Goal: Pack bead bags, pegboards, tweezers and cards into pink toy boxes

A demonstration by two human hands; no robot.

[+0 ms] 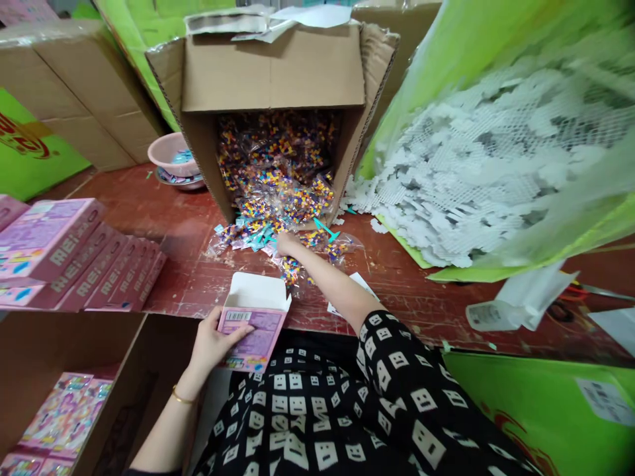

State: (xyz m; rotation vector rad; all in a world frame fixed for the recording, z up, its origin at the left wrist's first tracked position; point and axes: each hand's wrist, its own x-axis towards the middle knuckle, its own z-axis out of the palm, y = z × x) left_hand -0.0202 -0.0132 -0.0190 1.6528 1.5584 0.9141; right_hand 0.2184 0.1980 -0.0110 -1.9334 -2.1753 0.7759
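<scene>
My left hand (214,340) grips a small pink-purple carton (258,337) near the table's front edge, thumb across its printed face. The carton's white top flap stands up. At the mouth of a large cardboard box (270,76), my right hand (288,244) reaches into a heap of clear bags of small coloured beads (292,198). Its fingers look curled, and whatever they hold is hidden. Close beside that hand lie turquoise pieces (262,237), and a turquoise T-shaped tool (326,230) rests on the bags to its right.
Pink cartons (99,271) stand stacked at the left, above an open box holding more packs (64,410). Behind them is a pink bowl (171,153). A green sack of white mesh pieces (496,165) fills the right. A clear plastic container (516,304) lies near the right front edge.
</scene>
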